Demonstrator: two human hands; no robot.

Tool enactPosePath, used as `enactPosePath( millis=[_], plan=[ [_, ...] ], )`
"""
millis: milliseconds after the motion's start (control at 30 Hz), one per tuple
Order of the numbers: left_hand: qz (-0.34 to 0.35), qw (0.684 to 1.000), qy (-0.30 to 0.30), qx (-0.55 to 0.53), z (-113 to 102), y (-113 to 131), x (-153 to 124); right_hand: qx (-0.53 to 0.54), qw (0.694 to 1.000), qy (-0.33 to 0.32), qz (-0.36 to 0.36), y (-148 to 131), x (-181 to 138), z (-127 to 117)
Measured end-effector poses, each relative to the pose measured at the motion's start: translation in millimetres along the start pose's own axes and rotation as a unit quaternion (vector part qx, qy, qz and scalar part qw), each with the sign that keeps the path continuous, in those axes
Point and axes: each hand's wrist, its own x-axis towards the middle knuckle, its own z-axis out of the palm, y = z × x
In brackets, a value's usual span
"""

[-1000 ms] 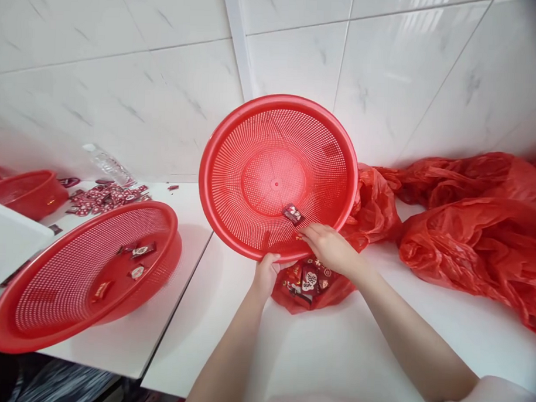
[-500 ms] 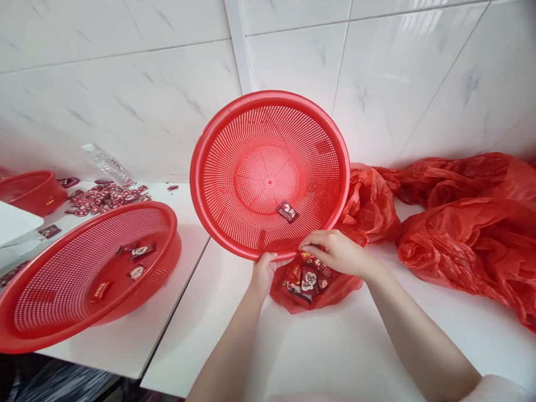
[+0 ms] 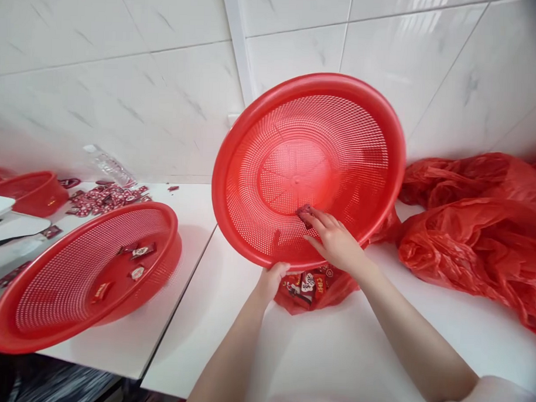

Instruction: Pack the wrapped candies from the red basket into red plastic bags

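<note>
Just above the left hand (image 3: 274,278), the red perforated plastic basket (image 3: 290,172) stands tilted, its mouth turned away from the tiled wall (image 3: 295,49). This hand is closed on the lower rim, the thumb over the edge, though its other fingers are hidden. Inside, up and to the right of that grip, the right hand (image 3: 337,243) has its fingers on one small wrapped candy (image 3: 303,211); I cannot tell whether it is pinched, because the thumb seems to stand apart. If the fingers only press it, the candy could, I think, slip down the sloping mesh. The basket looks wide for a one-handed hold, so a weak thumb might let it swing or drop onto the red plastic bag (image 3: 346,290) just below the grip, and the wrapped candies inside (image 3: 308,283) could then spill on the white table (image 3: 214,307).
</note>
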Motion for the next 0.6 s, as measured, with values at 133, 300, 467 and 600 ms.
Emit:
enactPosePath(
  millis=[133,300,467,600],
  plan=[
    [0.012,0.999,0.032,-0.005,4,0,-2,0.048,0.993,-0.091,-0.056,-6,-2,1],
    [0.031,0.999,0.025,-0.025,4,9,2,0.18,0.967,-0.152,-0.1,-13,-1,-8],
    [0.049,0.998,0.025,-0.03,-5,17,7,0.245,0.96,-0.119,-0.06,-16,0,-21],
    [0.057,0.997,0.038,-0.033,-10,22,8,0.238,0.955,-0.165,-0.063,-15,-1,-33]
  ],
)
